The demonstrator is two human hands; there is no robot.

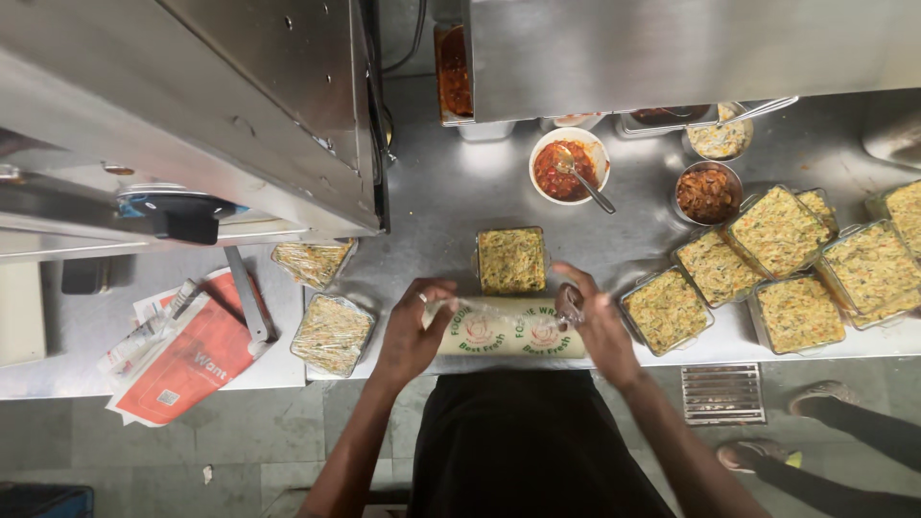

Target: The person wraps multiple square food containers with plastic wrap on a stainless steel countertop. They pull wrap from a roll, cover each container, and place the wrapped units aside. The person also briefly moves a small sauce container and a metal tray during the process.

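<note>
From the head camera, my torso hides the near edge of the surface [432, 192] and part of the cling-film box [508, 331]. The film itself is nearly invisible; only a faint sheen shows between my hands. My left hand [414, 326] curls at the box's left end, fingers pinching the film. My right hand [597, 321] is closed at the box's right end, but I cannot tell exactly what it pinches. The box, pale with green and red print, lies along the near edge, just before a rectangular container of mixed rice [511, 259], uncovered. Filled containers [782, 264] crowd the right edge.
</note>
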